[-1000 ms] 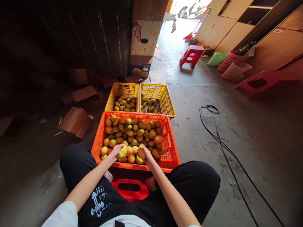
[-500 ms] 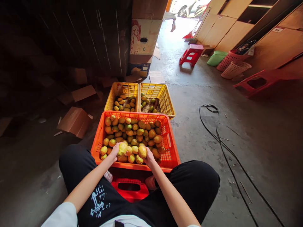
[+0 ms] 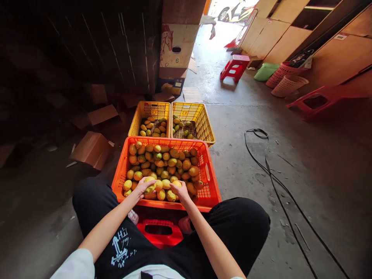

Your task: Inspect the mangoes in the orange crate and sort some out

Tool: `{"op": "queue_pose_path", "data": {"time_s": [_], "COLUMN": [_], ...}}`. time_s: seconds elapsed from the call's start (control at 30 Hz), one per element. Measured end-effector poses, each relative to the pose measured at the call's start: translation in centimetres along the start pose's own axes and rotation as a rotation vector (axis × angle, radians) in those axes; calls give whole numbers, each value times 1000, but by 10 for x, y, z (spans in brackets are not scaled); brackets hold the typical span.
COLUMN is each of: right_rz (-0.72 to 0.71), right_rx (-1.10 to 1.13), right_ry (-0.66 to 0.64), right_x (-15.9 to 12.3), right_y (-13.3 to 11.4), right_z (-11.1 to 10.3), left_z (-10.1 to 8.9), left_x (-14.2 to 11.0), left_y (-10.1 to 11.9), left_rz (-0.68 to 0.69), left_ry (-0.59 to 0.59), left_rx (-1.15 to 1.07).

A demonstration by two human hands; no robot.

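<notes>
An orange crate [image 3: 209, 193] full of yellow-green mangoes stands on the floor between my knees. My left hand [image 3: 142, 186] is closed around a yellow mango [image 3: 150, 186] at the crate's near edge. My right hand [image 3: 180, 191] grips another yellow mango [image 3: 176, 183] beside it. Both fruits are held just above the pile. Behind the orange crate stand two yellow crates side by side: the left one [image 3: 136, 118] and the right one [image 3: 205, 124], each with a few mangoes at the bottom.
A red stool [image 3: 159, 232] is under me. Cardboard boxes [image 3: 92, 149] lie at the left, a stack of boxes [image 3: 177, 50] behind the crates. A black cable [image 3: 269, 166] runs across the concrete floor at right. Red stools [image 3: 235, 66] and baskets [image 3: 289, 85] stand farther off.
Both hands lifted their mangoes slightly and turned them, then lowered them again onto the pile's near edge, with fingers now over the tops of the fruits.
</notes>
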State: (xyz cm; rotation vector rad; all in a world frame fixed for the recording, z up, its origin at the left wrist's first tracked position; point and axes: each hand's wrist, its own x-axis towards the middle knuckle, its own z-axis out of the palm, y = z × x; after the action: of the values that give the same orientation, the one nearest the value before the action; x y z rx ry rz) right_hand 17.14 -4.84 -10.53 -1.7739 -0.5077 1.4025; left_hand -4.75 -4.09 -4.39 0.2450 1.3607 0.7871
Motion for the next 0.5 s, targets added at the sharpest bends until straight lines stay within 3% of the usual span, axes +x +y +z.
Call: {"op": "queue_pose_path", "data": {"time_s": [0.37, 0.5], "right_rz": [75, 140], "right_rx": [70, 167], "right_ry": [-106, -130], "right_x": [-8, -8], "right_y": [-7, -12], "right_z": [4, 6], "left_z": [1, 5], "left_x": [1, -4], "left_y": [2, 7], "left_rz": [33, 38], "left_ry": [177, 132], "left_rx": [-43, -121]}}
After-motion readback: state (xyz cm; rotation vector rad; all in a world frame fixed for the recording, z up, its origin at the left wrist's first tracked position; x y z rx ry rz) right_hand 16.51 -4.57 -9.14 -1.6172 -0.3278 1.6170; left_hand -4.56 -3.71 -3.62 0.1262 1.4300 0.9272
